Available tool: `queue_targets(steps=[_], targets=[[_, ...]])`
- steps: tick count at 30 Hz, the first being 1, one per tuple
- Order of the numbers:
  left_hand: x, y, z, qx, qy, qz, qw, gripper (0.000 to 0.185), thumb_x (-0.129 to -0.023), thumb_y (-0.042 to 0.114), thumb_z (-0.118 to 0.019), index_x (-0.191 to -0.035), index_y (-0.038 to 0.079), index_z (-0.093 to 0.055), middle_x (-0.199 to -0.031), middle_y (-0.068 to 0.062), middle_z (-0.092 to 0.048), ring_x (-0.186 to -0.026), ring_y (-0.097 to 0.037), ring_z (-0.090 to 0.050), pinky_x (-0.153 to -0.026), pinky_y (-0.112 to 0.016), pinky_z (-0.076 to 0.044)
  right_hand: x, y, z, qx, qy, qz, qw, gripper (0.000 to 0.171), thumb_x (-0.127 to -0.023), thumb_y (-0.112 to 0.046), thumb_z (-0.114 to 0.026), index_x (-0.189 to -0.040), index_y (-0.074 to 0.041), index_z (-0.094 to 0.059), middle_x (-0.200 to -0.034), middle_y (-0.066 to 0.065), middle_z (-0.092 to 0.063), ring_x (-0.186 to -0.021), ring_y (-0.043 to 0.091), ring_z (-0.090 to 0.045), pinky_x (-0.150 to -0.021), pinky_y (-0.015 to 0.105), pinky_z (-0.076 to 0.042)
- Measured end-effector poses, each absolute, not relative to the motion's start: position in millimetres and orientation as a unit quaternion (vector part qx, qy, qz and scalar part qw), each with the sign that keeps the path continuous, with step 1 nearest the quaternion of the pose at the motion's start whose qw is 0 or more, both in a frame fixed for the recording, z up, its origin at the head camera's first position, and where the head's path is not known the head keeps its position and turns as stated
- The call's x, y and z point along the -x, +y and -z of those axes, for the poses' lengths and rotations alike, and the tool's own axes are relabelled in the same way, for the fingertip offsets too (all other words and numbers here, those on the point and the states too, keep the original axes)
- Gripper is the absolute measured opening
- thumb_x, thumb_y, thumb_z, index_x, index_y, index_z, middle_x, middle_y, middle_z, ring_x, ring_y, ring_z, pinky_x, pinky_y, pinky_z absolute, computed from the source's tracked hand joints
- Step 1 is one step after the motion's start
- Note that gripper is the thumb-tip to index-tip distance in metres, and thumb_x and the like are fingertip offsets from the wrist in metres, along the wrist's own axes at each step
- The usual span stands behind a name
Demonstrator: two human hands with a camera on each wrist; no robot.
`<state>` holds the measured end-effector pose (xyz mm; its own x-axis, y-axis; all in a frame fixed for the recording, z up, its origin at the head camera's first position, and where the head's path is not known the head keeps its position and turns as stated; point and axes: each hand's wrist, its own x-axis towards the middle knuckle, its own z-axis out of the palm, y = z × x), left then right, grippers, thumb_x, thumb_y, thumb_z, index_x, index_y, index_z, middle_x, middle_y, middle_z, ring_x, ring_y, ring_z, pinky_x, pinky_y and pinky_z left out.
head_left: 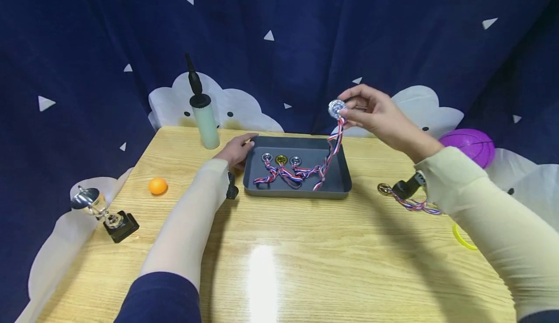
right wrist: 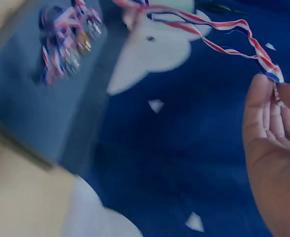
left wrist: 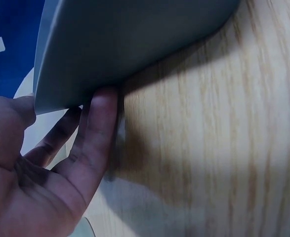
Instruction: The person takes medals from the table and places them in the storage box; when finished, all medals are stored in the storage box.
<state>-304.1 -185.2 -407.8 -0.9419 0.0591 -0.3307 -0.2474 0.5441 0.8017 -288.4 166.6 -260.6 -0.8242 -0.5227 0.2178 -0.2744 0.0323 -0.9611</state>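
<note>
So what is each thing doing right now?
Silver medal: pinched in the right hand, held up, ribbon hanging into the tray.
Tray: flat on the table, left hand touching its corner, three medals inside.
Trophy: tipped over.
Pump: standing upright.
Orange ball: resting on the table.
</note>
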Motion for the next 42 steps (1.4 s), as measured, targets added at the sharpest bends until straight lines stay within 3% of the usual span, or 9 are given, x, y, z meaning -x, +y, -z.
queue_targets(steps=[5,9,18,22,25,35,39,42], targets=[[305,-185,409,0.054,0.863,-0.476,0.161,0.051,-0.116,0.031,-0.036,-0.166,0.033,-0.031,-0.162,-0.022,-0.041,-0.115,-0.037,-0.067,-0.086,-0.049,-0.066,308,139,304,0.211,0.783,0.564,0.154,0.028,-0.101,0.007,-0.06,-0.127,0.007,-0.052,-0.092,-0.002,-0.067,-0.079,0.005,-0.069,-0.077,0.021,-0.064],[303,-186,408,0.043,0.863,-0.477,0.159,0.05,-0.116,0.028,-0.035,-0.166,0.031,-0.032,-0.16,-0.025,-0.044,-0.111,-0.034,-0.07,-0.082,-0.048,-0.067,324,125,340,0.164,0.822,0.516,0.178,0.03,-0.101,0.007,-0.059,-0.13,0.013,-0.049,-0.095,0.003,-0.062,-0.079,0.004,-0.066,-0.08,0.022,-0.064],[306,-185,408,0.043,0.866,-0.476,0.151,0.051,-0.116,0.029,-0.037,-0.166,0.029,-0.031,-0.155,-0.023,-0.048,-0.103,-0.033,-0.068,-0.072,-0.043,-0.066,345,112,371,0.133,0.854,0.485,0.131,0.025,-0.098,0.013,-0.056,-0.122,0.016,-0.049,-0.092,0.01,-0.059,-0.072,0.005,-0.061,-0.078,0.026,-0.066],[306,-185,407,0.043,0.866,-0.475,0.153,0.051,-0.116,0.029,-0.036,-0.166,0.03,-0.031,-0.157,-0.023,-0.047,-0.104,-0.033,-0.067,-0.073,-0.044,-0.067,348,109,372,0.122,0.869,0.469,0.105,0.025,-0.098,0.013,-0.057,-0.122,0.015,-0.051,-0.092,0.012,-0.058,-0.072,0.007,-0.063,-0.078,0.027,-0.066],[305,-185,407,0.046,0.865,-0.475,0.154,0.051,-0.116,0.03,-0.036,-0.166,0.03,-0.031,-0.158,-0.023,-0.046,-0.105,-0.034,-0.067,-0.076,-0.046,-0.066,349,108,375,0.118,0.874,0.457,0.119,0.025,-0.096,0.013,-0.059,-0.12,0.015,-0.052,-0.091,0.012,-0.057,-0.072,0.009,-0.063,-0.077,0.029,-0.066],[304,-185,407,0.05,0.869,-0.468,0.154,0.05,-0.116,0.029,-0.036,-0.166,0.03,-0.031,-0.158,-0.022,-0.046,-0.105,-0.033,-0.067,-0.072,-0.043,-0.066,349,106,396,0.098,0.91,0.364,0.174,0.017,-0.089,0.01,-0.065,-0.105,0.011,-0.058,-0.083,0.005,-0.056,-0.064,0.007,-0.061,-0.064,0.021,-0.063],[304,-184,407,0.051,0.87,-0.465,0.156,0.05,-0.116,0.03,-0.036,-0.166,0.031,-0.032,-0.159,-0.021,-0.045,-0.11,-0.034,-0.065,-0.078,-0.045,-0.066,351,105,398,0.089,0.933,0.3,0.178,0.003,-0.089,0.004,-0.067,-0.088,0.004,-0.064,-0.072,0.001,-0.061,-0.056,0.005,-0.06,-0.057,0.02,-0.06],[303,-184,406,0.055,0.87,-0.466,0.155,0.05,-0.116,0.03,-0.036,-0.166,0.031,-0.032,-0.16,-0.021,-0.044,-0.113,-0.035,-0.064,-0.081,-0.048,-0.065,352,104,398,0.089,0.942,0.27,0.181,0.012,-0.089,0.001,-0.065,-0.077,-0.002,-0.063,-0.066,-0.002,-0.061,-0.056,0.005,-0.06,-0.057,0.021,-0.06]])
